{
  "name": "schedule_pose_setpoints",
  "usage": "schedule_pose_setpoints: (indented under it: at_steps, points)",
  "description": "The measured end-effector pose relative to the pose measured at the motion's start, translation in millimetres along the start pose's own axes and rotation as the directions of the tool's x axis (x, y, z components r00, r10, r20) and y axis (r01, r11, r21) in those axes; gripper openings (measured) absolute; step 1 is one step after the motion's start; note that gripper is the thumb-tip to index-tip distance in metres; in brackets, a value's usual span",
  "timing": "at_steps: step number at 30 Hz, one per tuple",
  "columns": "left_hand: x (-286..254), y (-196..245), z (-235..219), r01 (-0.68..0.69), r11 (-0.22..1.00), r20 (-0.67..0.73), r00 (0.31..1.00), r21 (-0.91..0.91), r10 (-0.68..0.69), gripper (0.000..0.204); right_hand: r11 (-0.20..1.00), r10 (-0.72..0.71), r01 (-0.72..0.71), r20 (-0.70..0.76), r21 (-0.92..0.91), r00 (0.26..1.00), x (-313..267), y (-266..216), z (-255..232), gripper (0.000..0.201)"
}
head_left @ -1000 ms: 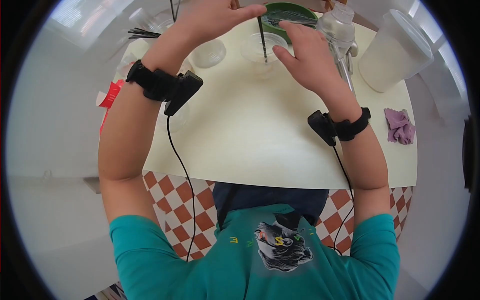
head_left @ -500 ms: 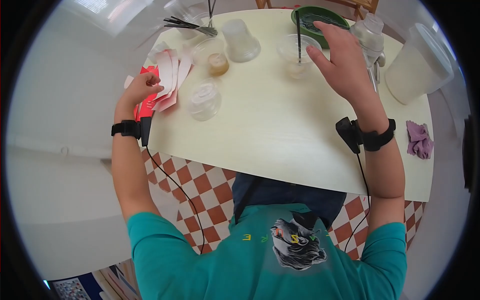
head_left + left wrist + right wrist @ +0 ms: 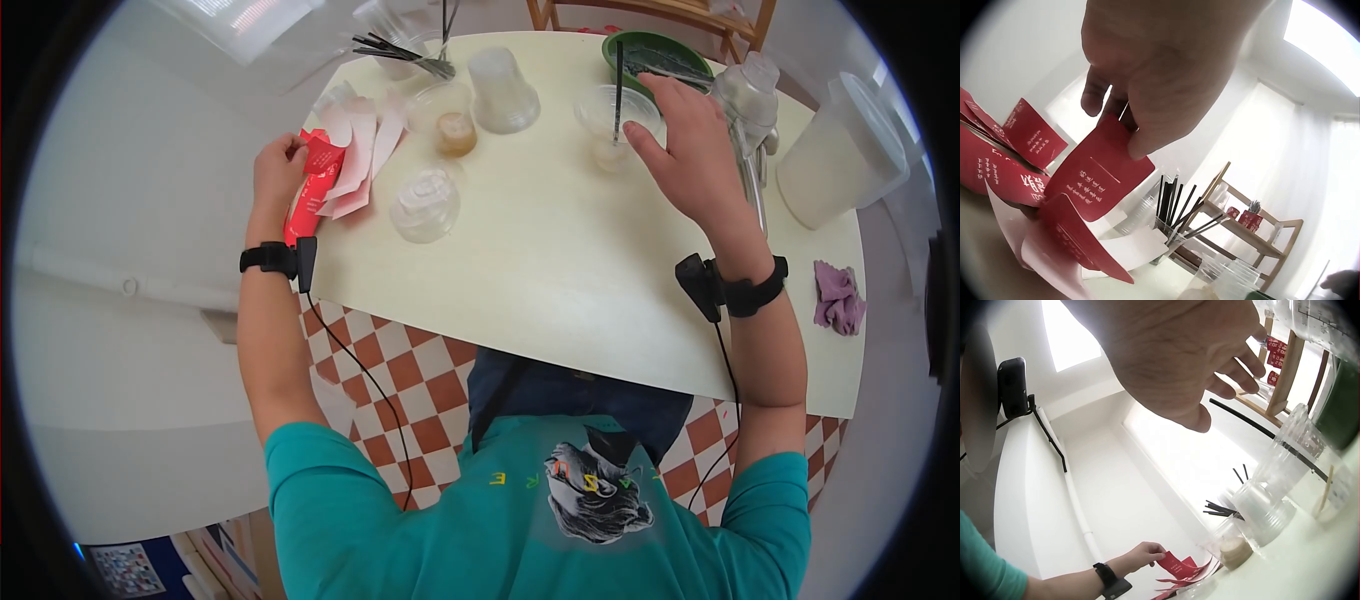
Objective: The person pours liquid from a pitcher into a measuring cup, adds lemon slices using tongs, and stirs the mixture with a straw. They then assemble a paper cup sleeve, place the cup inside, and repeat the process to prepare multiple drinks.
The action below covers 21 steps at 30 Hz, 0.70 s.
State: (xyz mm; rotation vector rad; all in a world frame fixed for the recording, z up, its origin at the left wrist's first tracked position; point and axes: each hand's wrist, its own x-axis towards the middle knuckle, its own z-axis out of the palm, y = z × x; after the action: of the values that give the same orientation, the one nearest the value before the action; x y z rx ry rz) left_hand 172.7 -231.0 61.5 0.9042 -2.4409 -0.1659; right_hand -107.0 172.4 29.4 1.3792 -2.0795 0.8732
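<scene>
My left hand (image 3: 275,180) is at the table's left edge, thumb and fingertips pinching a red printed paper sleeve (image 3: 1097,172). More red sleeves (image 3: 1038,137) with pale backs fan out beside it. A clear plastic lid (image 3: 425,205) and a small cup of brownish liquid (image 3: 456,135) stand to the right of these. Across the table, my right hand (image 3: 690,160) hovers with fingers extended and thumb apart, holding nothing. Just left of its thumb is a clear plastic cup (image 3: 588,108) with a black straw (image 3: 618,90) upright in it.
Stacked clear cups (image 3: 505,90) and black straws (image 3: 400,52) stand at the back left. A green bowl (image 3: 650,45), a clear bottle (image 3: 748,100) and a large lidded pitcher (image 3: 835,160) line the back right. A purple cloth (image 3: 838,298) lies near the right edge.
My left hand has left the straw in the cup and swung left and back to the red sleeves, where it now pinches one. The right hand stays near the cup, still extended.
</scene>
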Motion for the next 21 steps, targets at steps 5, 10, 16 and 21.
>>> schedule_pose_setpoints:
  at_steps: [5, 10, 16, 21]
  points:
    - [9.5, 17.9, -20.3, -0.088, 0.996, -0.372, 0.925, -0.032, 0.070, 0.015, 1.000, -0.012, 0.013, -0.048, 0.016, 0.999, 0.1, -3.9, -3.2, 0.046]
    - [-5.2, 92.1, -55.3, -0.281, 0.956, -0.696, 0.703, -0.086, 0.145, 0.013, 0.982, 0.019, 0.000, -0.100, 0.188, 0.995, 3.2, -21.4, -20.1, 0.043]
    - [-48.5, 209.1, -60.3, -0.548, 0.706, -0.737, 0.674, -0.448, 0.056, 0.009, 0.446, 0.215, -0.332, 0.261, 0.831, 0.941, 5.3, -32.7, -31.0, 0.052]
    - [-61.6, 264.8, -29.9, -0.575, 0.138, -0.505, 0.791, -0.807, 0.345, 0.011, -0.064, 0.260, -0.328, 0.333, 0.942, 0.906, 12.5, -9.6, -46.9, 0.068]
